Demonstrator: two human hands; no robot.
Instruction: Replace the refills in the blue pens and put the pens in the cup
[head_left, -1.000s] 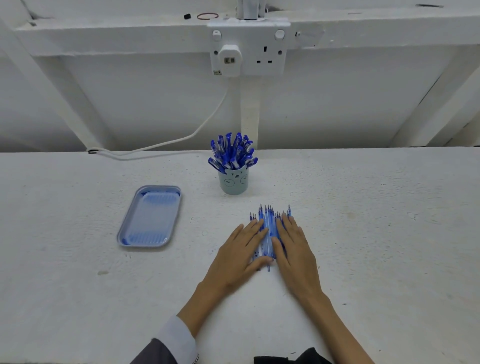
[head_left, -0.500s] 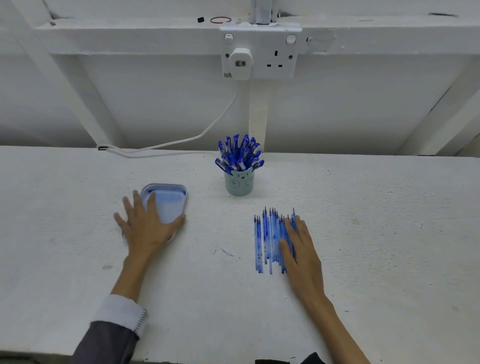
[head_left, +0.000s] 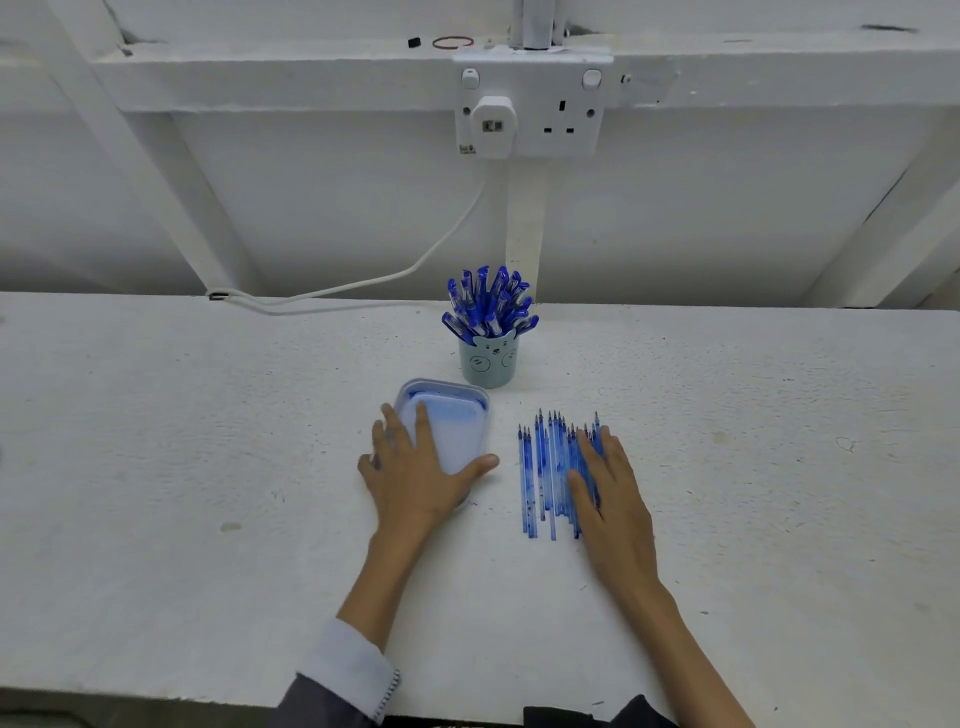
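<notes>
1. While both hands lie flat on the white table (head_left: 156, 441), neither one clasps anything: the left hand (head_left: 415, 478) rests palm down on the near end of a pale blue tray (head_left: 457, 410). Its fingers (head_left: 422, 426) are straight and spread, one lying on the tray's floor and the others over its left rim, with the thumb stretched across the near right corner
2. The right hand (head_left: 613, 499) lies palm down on the right part of a row of blue refills (head_left: 540, 467), its fingers straight and close together, pressing on them without curling round any
3. The refills lie side by side on the table, tips pointing away from the person, just right of the tray; those at the left of the row are uncovered
4. The blue pens (head_left: 488, 304) stand bunched and splayed in a pale teal cup (head_left: 488, 364) with an animal face, beyond the tray and the refills, near the table's far edge
5. On the wall behind, a white double socket (head_left: 566, 109) holds one plug (head_left: 493, 122), whose cable (head_left: 415, 265) droops down to the table's rear left
</notes>
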